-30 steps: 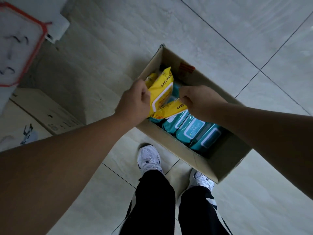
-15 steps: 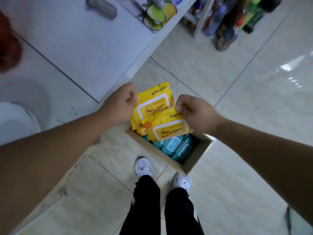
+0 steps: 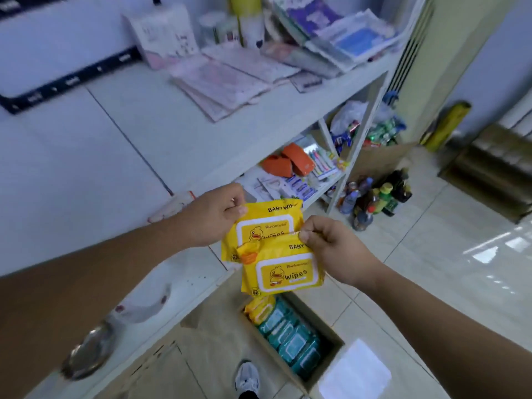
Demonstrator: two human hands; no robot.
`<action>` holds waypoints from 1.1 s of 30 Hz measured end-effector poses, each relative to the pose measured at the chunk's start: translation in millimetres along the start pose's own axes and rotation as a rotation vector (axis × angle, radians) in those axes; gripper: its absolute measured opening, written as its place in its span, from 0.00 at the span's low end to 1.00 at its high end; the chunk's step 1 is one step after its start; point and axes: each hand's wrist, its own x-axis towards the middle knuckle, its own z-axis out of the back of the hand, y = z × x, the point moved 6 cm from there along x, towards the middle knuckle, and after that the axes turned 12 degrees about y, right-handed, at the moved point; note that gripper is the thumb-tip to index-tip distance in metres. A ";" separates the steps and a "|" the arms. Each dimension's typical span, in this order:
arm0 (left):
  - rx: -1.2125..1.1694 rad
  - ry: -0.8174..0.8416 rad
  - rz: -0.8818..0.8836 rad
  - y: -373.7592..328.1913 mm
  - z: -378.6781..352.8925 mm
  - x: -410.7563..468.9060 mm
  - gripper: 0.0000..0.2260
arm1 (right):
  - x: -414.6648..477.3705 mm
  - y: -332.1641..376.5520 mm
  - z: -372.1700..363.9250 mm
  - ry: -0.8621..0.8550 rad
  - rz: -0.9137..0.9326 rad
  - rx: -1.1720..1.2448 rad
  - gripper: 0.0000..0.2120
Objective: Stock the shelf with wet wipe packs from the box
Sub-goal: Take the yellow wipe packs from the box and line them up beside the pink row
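Raised above box (image 3: 323, 321), 2 yellow duck-printed packs (image 3: 283, 276) overlap.

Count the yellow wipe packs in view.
3: upper pack pinched by the left hand, lower pack by the right hand, third pack in the box beside teal packs; more may be hidden there.
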 end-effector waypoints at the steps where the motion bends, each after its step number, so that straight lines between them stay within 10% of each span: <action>1: 0.002 -0.033 0.006 -8.2 19.7 -14.8 0.08 | -1.6 23.2 2.9 0.000 0.031 -0.001 0.10; 14: -0.011 -0.447 0.150 -16.5 188.0 -247.4 0.08 | 3.5 265.3 -70.0 0.202 0.384 -0.052 0.10; 33: -0.094 -0.514 0.288 223.0 279.8 -415.7 0.08 | 102.9 384.2 -343.2 0.427 0.366 -0.064 0.10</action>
